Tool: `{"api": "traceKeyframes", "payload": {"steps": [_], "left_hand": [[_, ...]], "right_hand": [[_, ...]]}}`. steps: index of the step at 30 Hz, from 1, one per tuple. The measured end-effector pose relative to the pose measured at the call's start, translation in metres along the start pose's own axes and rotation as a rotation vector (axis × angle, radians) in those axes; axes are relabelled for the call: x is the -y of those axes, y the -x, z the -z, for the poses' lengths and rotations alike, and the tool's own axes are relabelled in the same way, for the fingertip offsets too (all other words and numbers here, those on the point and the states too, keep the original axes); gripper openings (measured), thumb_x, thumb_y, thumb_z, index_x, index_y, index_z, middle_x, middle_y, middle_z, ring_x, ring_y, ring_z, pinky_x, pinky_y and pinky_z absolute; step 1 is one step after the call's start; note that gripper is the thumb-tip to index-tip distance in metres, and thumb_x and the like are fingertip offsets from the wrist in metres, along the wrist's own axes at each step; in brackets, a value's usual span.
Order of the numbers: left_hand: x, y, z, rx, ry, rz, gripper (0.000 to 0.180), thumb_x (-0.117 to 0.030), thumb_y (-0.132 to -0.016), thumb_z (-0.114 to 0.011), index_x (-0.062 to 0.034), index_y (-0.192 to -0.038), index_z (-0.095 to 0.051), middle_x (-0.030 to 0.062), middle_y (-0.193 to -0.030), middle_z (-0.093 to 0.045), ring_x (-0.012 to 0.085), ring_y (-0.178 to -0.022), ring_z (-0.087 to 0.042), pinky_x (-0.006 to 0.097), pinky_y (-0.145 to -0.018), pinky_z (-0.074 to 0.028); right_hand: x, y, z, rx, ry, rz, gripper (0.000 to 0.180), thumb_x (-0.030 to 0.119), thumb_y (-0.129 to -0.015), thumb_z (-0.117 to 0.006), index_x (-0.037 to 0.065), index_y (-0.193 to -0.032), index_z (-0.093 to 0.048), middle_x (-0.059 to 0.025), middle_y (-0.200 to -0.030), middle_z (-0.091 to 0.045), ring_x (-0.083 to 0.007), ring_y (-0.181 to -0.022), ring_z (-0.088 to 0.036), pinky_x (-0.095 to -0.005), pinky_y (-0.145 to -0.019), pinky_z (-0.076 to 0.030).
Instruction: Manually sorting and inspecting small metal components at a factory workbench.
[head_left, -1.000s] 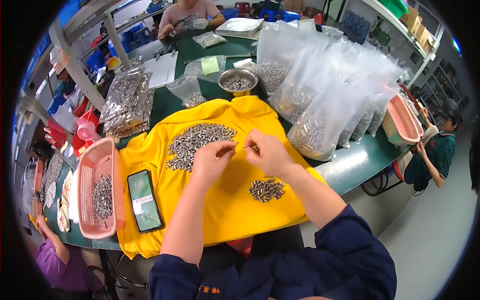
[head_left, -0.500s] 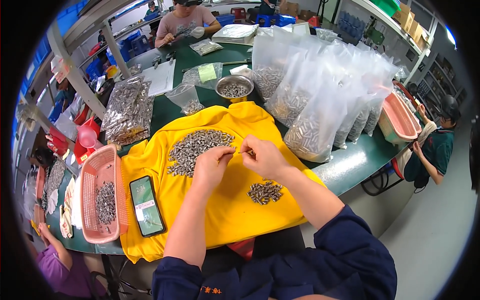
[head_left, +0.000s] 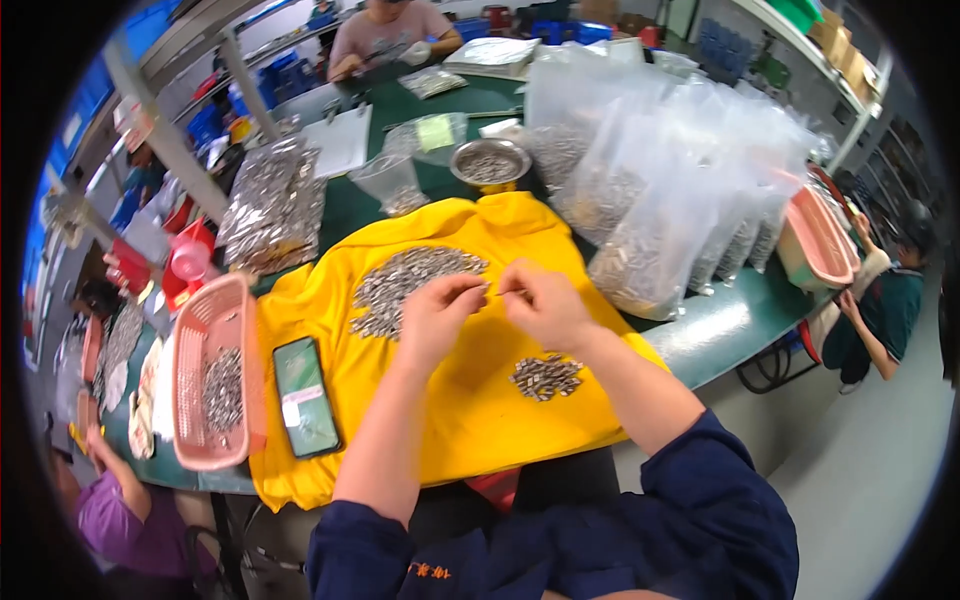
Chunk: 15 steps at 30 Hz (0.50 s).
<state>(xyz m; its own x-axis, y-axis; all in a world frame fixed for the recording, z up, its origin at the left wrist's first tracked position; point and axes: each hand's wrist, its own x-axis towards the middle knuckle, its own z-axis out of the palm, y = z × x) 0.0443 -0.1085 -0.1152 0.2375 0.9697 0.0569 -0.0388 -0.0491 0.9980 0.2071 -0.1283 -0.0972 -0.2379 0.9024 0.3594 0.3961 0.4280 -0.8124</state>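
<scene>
Left hand: the person's left hand (head_left: 432, 318) is hovering over the yellow fabric cloth (head_left: 470, 420), fingers curled narrow, fingertips pinching one end of a thin, small metal part (head_left: 497, 291).
Right hand: the right hand (head_left: 545, 305) is closing narrow too, thumb and forefinger gripping the other end of that part.
Part axis: the long axis is running roughly left to right between the 2 hands, just above the cloth; finer shape is too small to tell.
Large heap: a broad, flat grey pile of small metal pieces (head_left: 405, 285) is lying on the cloth just beyond the left hand.
Small heap: a smaller cluster of the same pieces (head_left: 546, 377) is sitting under the right wrist.
Phone: a dark rectangular smartphone (head_left: 305, 396) is lying flat on the cloth's left part.
Basket: a pink slotted plastic basket (head_left: 200, 330) is holding more metal pieces.
Bags: clear, crinkled plastic bags (head_left: 660, 200) are standing upright behind the cloth.
Bowl: a round steel bowl (head_left: 489, 165) is sitting on the green table (head_left: 720, 320).
</scene>
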Motion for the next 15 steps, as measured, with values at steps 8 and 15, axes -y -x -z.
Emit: {"api": "traceKeyframes", "payload": {"steps": [8, 15], "left_hand": [[0.006, 0.009, -0.010, 0.120, 0.412, 0.075, 0.014, -0.002, -0.079, -0.051, 0.0011, -0.092, -0.056, 0.0066, -0.083, -0.060, 0.0132, -0.072, -0.058, 0.024, -0.069, -0.048], [0.005, 0.003, -0.007, 0.121, 0.273, 0.075, 0.017, -0.004, -0.080, -0.051, 0.0026, -0.095, -0.055, 0.0078, -0.083, -0.060, 0.0133, -0.073, -0.058, 0.024, -0.069, -0.047]], "right_hand": [[-0.002, 0.007, -0.002, 0.024, -0.168, -0.027, 0.007, 0.003, -0.073, -0.047, 0.002, -0.079, -0.047, -0.0048, -0.065, -0.051, -0.0093, -0.055, -0.047, -0.0227, -0.051, -0.039], [0.005, 0.003, 0.003, -0.002, -0.207, -0.045, 0.005, 0.003, -0.074, -0.047, 0.003, -0.079, -0.047, -0.0023, -0.066, -0.048, -0.0071, -0.058, -0.044, -0.0208, -0.053, -0.038]]}}
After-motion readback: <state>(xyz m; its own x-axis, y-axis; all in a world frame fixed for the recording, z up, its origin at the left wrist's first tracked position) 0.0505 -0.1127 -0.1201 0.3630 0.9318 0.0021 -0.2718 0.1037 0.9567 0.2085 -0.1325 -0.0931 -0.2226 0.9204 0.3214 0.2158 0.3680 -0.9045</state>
